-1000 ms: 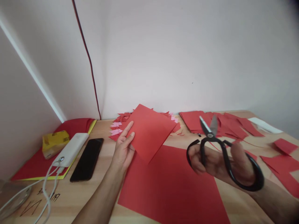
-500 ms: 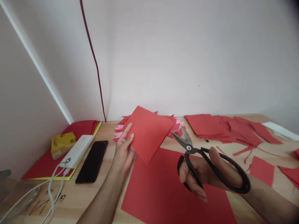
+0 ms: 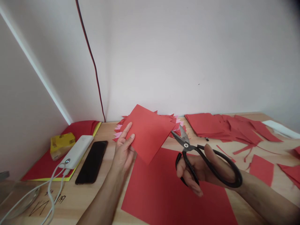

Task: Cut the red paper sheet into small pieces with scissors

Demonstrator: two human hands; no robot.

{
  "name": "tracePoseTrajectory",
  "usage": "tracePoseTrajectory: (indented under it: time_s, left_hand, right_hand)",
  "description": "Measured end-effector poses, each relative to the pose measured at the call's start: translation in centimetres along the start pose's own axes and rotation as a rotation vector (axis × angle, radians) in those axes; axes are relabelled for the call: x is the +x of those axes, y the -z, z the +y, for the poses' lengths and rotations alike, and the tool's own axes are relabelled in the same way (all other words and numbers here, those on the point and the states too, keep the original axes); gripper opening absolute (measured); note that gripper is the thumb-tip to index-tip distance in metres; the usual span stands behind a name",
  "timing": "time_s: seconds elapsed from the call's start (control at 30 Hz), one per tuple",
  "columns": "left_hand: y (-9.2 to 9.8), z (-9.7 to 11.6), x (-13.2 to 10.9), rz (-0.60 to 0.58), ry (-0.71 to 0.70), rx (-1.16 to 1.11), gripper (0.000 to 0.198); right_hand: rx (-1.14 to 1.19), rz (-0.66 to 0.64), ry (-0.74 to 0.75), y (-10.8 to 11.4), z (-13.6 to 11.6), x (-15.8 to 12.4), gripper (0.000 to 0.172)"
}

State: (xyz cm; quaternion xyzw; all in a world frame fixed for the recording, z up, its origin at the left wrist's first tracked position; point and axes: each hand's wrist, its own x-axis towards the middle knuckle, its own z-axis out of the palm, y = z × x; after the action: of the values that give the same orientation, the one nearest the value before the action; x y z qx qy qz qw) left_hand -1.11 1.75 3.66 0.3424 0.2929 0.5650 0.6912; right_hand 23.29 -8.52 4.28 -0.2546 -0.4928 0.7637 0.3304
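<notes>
My left hand (image 3: 123, 151) pinches a square of red paper (image 3: 148, 132) by its lower left edge and holds it raised off the desk. My right hand (image 3: 201, 170) grips large black scissors (image 3: 206, 161) through the loop handles. The blades are parted and point up and left, with their tips right beside the right edge of the held square. Under both hands a big red sheet (image 3: 173, 193) lies flat on the wooden desk (image 3: 110, 193).
A black phone (image 3: 92, 162), a white power bank (image 3: 76, 151) with white cables and a yellow packet (image 3: 62, 145) lie at the left on red and yellow sheets. Cut red and pink pieces (image 3: 120, 128) lie behind the square. Stacked red squares (image 3: 211, 125) and scraps spread at the right.
My right hand swung the scissors from pointing upward at the right down and left, until their parted blades reached the held square's right edge. The left hand kept the square still.
</notes>
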Motion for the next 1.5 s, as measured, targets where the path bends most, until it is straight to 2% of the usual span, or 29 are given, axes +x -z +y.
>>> tracePoseTrajectory:
  time_s: [0.13, 0.27, 0.5, 0.7, 0.93, 1.07, 1.33, 1.5]
  left_hand:
    - [0.0, 0.0, -0.1, -0.005, 0.015, 0.001, 0.066]
    - [0.3, -0.1, -0.1, 0.008, 0.023, 0.034, 0.058]
    - [0.9, -0.3, 0.3, 0.037, 0.05, 0.061, 0.054]
    - [1.1, -0.3, 0.8, 0.039, 0.055, 0.075, 0.062]
    - [1.2, -0.6, 0.8, 0.008, 0.054, 0.101, 0.07]
    - [1.3, -0.8, 0.8, 0.008, 0.045, 0.097, 0.072]
    - [1.3, -0.7, 0.7, -0.055, -0.002, 0.104, 0.077]
    - [1.3, -0.5, 0.8, -0.053, -0.014, 0.113, 0.074]
  right_hand:
    - [0.051, -0.004, 0.032, 0.2, -0.1, 0.1, 0.093]
    - [0.087, -0.024, 0.038, 0.4, -0.1, 0.3, 0.094]
    - [0.137, -0.054, 0.091, 0.7, 1.3, 0.9, 0.09]
    - [0.068, 0.037, 0.167, 0.5, 1.0, 0.8, 0.08]
    - [0.179, -0.009, 0.212, 0.3, 1.9, 0.6, 0.078]
    - [0.257, -0.022, 0.197, 0.3, 2.6, 0.7, 0.079]
    - [0.295, 0.109, 0.078, 0.1, 2.9, 0.5, 0.078]
    - [0.302, 0.122, 0.089, 0.2, 2.9, 0.8, 0.07]
